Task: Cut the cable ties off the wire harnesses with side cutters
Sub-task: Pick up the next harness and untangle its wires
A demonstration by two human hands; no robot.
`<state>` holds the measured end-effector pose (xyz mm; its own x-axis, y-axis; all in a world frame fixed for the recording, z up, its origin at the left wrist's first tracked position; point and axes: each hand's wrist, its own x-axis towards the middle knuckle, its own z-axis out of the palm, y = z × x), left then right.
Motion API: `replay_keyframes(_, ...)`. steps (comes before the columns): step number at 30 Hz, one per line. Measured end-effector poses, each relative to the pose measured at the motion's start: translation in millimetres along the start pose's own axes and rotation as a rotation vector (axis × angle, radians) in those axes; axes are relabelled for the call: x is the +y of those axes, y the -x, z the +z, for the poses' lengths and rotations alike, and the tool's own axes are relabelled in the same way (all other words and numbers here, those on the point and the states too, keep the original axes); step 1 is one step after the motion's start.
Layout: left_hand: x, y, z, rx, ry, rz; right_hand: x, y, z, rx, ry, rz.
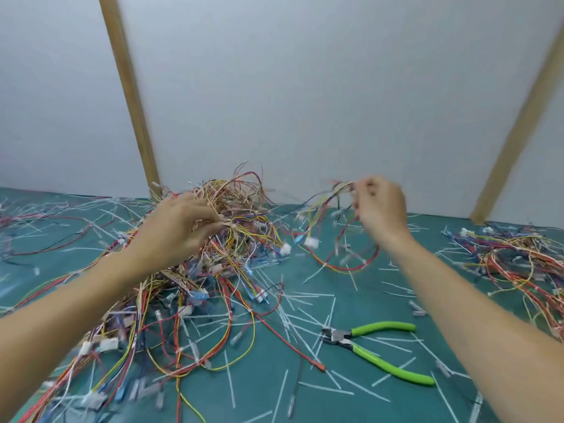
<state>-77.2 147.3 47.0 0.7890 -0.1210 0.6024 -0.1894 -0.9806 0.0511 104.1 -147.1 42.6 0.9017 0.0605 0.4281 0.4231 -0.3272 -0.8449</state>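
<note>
A big tangle of coloured wire harnesses [232, 236] lies on the green mat, left of centre. My left hand [177, 227] grips a bunch of wires at the top of that tangle. My right hand [380, 206] is raised and pinches one end of a single harness [323, 209], whose red and yellow wires hang down to the mat with a white connector [311, 242]. The side cutters [375, 346], with lime-green handles, lie on the mat near the front, right of centre; neither hand touches them.
Several cut white cable ties [308, 319] litter the green mat [274, 377]. A second heap of harnesses [515, 264] lies at the right edge. Loose wires trail off to the left. A white wall with two wooden battens [128, 96] stands behind.
</note>
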Motion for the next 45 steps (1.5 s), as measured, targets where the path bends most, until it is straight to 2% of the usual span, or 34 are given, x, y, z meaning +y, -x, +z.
replay_keyframes(1, -1, 5, 2, -0.018, -0.028, 0.018, 6, -10, -7, 0.231, -0.043, 0.065)
replay_keyframes(2, -2, 9, 3, -0.018, -0.059, 0.042, 10, -15, -10, 0.299, 0.010, 0.102)
replay_keyframes(4, -1, 12, 3, -0.008, -0.090, 0.088, 20, -10, -8, 0.054, 0.138, 0.127)
replay_keyframes(5, -2, 12, 3, 0.004, -0.087, 0.099, 32, -11, -6, 0.033, 0.086, 0.183)
replay_keyframes(7, -5, 14, 2, -0.029, -0.099, 0.077, 46, -20, -15, 0.252, -0.101, 0.330)
replay_keyframes(8, -8, 15, 1, -0.125, -0.145, 0.052, 48, -23, -23, 0.329, -0.174, 0.370)
replay_keyframes(10, -7, 15, 0, -0.438, -0.340, -0.034, 52, -23, -36, 0.316, -0.332, 0.411)
replay_keyframes(12, -5, 11, -3, -0.638, -0.561, -0.162, 52, -20, -54, 0.310, -0.550, 0.417)
replay_keyframes(15, -4, 0, -9, -0.717, -0.755, -0.319, 48, -29, -106, 0.433, -0.915, 0.445)
replay_keyframes(18, 15, -10, -17, -0.797, -0.810, -0.390, 63, -32, -140, 0.436, -0.983, 0.553)
replay_keyframes(20, 38, -19, -20, -0.706, -0.839, -0.359, 78, -34, -140, 0.290, -0.952, 0.634)
replay_keyframes(23, 84, -44, -16, -0.335, -0.775, -0.278, 84, -30, -132, 0.030, -0.920, 0.683)
replay_keyframes(25, 109, -59, 1, -0.214, -0.659, -0.154, 81, -27, -127, -0.087, -0.884, 0.699)
replay_keyframes(28, 128, -71, 50, -0.314, -0.495, -0.034, 76, -22, -124, -0.240, -0.919, 0.762)
replay_keyframes(32, 128, -73, 124, -0.614, -0.292, -0.057, 64, -14, -130, -0.430, -0.995, 0.808)
replay_keyframes(34, 127, -70, 152, -0.716, -0.115, -0.084, 59, -12, -138, -0.485, -1.044, 0.795)
replay_keyframes(36, 126, -71, 168, -0.669, 0.008, -0.108, 60, -13, -149, -0.485, -1.063, 0.784)
replay_keyframes(38, 127, -74, 173, -0.567, -0.041, -0.071, 66, -17, -161, -0.436, -1.065, 0.781)
replay_keyframes(43, 148, -69, 166, -0.549, -0.195, 0.218, 86, -23, -165, -0.167, -0.924, 0.760)
replay_keyframes(45, 157, -65, 158, -0.533, -0.110, 0.148, 90, -20, -156, -0.126, -0.786, 0.716)
